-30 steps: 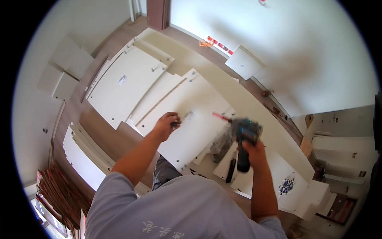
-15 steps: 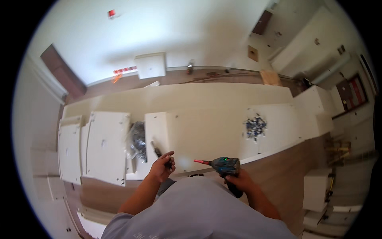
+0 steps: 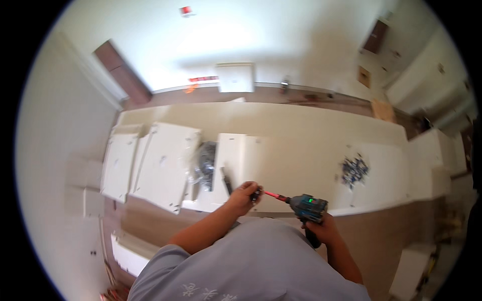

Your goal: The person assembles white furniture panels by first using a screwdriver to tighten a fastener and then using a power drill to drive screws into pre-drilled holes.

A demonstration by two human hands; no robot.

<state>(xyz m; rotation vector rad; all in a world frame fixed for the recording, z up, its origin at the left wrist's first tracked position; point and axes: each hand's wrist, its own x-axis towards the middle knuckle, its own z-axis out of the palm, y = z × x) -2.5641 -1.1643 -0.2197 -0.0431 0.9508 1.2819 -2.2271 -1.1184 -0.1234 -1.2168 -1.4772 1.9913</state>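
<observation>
My right hand [image 3: 326, 230] is wrapped round the grip of a dark teal cordless drill driver [image 3: 310, 206]. A pinkish-red bit [image 3: 276, 195] sticks out of its chuck to the left. The bit's tip is at or just beside my left hand [image 3: 244, 196]; whether they touch, I cannot tell. The fingers of my left hand are closed round a small dark item [image 3: 256, 193], too blurred to name. Just left of that hand, a slim dark tool with a paler end [image 3: 226, 180] lies on a narrow white panel [image 3: 230, 145].
A long white work surface [image 3: 301, 115] stretches before me. On its left lie white panels [image 3: 163, 163] and a clear plastic bag of dark pieces [image 3: 207, 163]. Loose small fittings [image 3: 354, 169] are heaped on the right. Against the wall stands a white panel stack [image 3: 236, 79].
My view has turned left, so the scene has slid rightward. My left hand has come closer to the driver's bit, leaving a smaller gap. The driver stays in my right hand.
</observation>
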